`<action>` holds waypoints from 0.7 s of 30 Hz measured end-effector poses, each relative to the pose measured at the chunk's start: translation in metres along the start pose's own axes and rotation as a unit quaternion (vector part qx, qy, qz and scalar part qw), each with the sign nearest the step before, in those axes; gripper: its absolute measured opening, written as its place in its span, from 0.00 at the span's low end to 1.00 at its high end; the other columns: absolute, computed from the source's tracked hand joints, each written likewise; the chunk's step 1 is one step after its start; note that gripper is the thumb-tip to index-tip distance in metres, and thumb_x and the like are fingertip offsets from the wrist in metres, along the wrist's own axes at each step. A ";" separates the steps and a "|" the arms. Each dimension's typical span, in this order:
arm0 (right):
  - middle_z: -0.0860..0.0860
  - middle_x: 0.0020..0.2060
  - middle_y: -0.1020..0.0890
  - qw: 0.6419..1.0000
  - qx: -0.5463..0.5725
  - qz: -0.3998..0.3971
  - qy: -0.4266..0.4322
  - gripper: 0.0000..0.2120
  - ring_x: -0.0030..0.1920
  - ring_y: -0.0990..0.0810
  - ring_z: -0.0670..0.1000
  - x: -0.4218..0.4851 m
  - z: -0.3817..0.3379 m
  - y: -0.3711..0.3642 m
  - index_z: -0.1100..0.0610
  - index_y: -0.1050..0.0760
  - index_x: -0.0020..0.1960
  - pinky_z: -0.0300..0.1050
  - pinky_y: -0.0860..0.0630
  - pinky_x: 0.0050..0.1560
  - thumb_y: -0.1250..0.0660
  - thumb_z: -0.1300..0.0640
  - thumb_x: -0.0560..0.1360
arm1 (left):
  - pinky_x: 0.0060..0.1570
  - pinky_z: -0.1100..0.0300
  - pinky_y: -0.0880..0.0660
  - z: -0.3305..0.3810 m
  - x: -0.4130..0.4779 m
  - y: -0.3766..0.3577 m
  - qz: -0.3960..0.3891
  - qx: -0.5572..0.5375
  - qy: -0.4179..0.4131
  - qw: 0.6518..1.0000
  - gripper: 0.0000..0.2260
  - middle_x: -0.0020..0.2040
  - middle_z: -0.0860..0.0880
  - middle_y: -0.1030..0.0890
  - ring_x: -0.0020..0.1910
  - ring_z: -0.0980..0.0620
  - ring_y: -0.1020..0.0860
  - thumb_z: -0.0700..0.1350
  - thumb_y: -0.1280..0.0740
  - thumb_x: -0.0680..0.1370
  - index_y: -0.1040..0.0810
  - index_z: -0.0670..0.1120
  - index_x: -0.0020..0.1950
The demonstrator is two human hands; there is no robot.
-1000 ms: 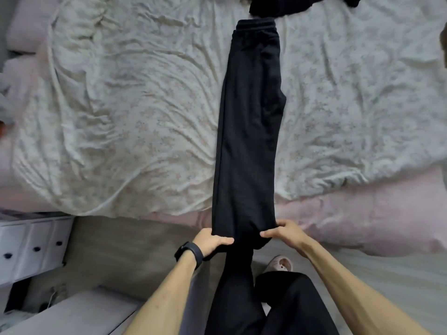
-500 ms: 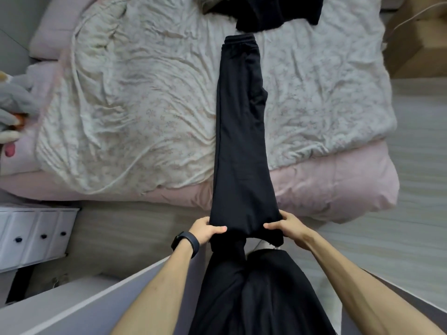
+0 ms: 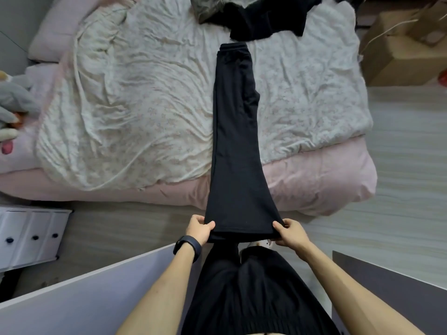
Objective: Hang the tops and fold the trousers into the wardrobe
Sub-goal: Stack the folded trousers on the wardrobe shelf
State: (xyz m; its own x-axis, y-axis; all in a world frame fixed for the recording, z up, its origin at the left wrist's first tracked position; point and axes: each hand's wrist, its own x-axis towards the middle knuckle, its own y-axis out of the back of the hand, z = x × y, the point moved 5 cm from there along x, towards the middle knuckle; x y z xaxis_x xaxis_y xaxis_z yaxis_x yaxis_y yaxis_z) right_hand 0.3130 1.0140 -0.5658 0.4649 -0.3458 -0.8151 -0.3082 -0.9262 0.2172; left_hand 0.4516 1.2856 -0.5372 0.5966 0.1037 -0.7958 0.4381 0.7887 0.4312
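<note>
A pair of black trousers (image 3: 235, 146) lies lengthwise down the bed, folded leg on leg, waistband at the far end and hems off the near edge. My left hand (image 3: 198, 228) pinches the left corner of the hems, thumb on top. My right hand (image 3: 289, 232) pinches the right corner the same way. The hem end is held taut in the air above the floor. More dark clothes (image 3: 263, 18) lie in a heap beyond the waistband.
The bed (image 3: 321, 180) has a pink sheet and a crumpled floral duvet (image 3: 135, 97). A white drawer unit (image 3: 31, 235) stands at the left. Open pale door panels (image 3: 96, 291) flank my body. Cardboard boxes (image 3: 401, 44) sit at the far right. A plush toy (image 3: 12, 102) lies at the left.
I have stepped back from the bed, so more of it and the floor shows. Both hands have kept their grip and drawn the hem end toward me, off the mattress edge.
</note>
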 end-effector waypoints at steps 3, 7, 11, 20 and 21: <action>0.52 0.39 0.15 0.998 -0.042 0.038 0.031 0.07 0.34 0.13 0.51 -0.004 -0.005 0.004 0.57 0.25 0.53 0.49 0.16 0.40 0.38 0.54 0.82 | 0.58 0.41 0.22 -0.004 -0.007 0.000 0.020 -0.051 0.029 0.998 0.07 0.57 0.41 0.22 0.58 0.39 0.22 0.43 0.31 0.79 0.30 0.46 0.51; 0.52 0.48 0.21 0.997 -0.040 0.061 0.038 0.09 0.38 0.14 0.51 -0.004 -0.014 0.006 0.56 0.31 0.54 0.48 0.17 0.40 0.34 0.52 0.80 | 0.36 0.54 0.21 -0.009 -0.024 -0.016 -0.075 -0.174 0.096 0.977 0.09 0.54 0.43 0.21 0.48 0.41 0.16 0.44 0.32 0.81 0.33 0.48 0.46; 0.56 0.48 0.19 0.999 0.010 0.039 0.029 0.09 0.41 0.13 0.55 -0.001 -0.019 0.010 0.58 0.30 0.51 0.49 0.16 0.40 0.31 0.55 0.77 | 0.25 0.63 0.31 -0.006 -0.028 -0.018 -0.087 -0.212 0.098 0.969 0.09 0.44 0.42 0.20 0.33 0.47 0.17 0.37 0.33 0.79 0.31 0.46 0.46; 0.60 0.42 0.21 0.998 0.059 0.005 0.006 0.11 0.39 0.14 0.57 0.001 -0.023 0.022 0.60 0.33 0.45 0.46 0.20 0.35 0.29 0.66 0.76 | 0.33 0.57 0.29 -0.010 -0.016 0.012 0.002 -0.149 0.080 0.986 0.09 0.35 0.42 0.24 0.31 0.47 0.28 0.31 0.29 0.72 0.27 0.41 0.39; 0.61 0.43 0.21 0.998 0.055 0.003 -0.009 0.12 0.40 0.14 0.59 0.000 -0.015 0.020 0.60 0.33 0.47 0.46 0.20 0.34 0.29 0.67 0.76 | 0.34 0.57 0.29 -0.016 -0.016 0.014 0.005 -0.151 0.088 0.985 0.09 0.35 0.42 0.23 0.32 0.47 0.27 0.30 0.29 0.72 0.27 0.41 0.38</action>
State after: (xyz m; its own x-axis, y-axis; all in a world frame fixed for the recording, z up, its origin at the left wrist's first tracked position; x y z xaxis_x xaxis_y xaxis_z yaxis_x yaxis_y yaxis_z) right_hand 0.3197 0.9931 -0.5535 0.4477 -0.3480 -0.8237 -0.4007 -0.9016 0.1631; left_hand 0.4376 1.3042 -0.5252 0.4631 0.1952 -0.8645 0.1965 0.9286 0.3149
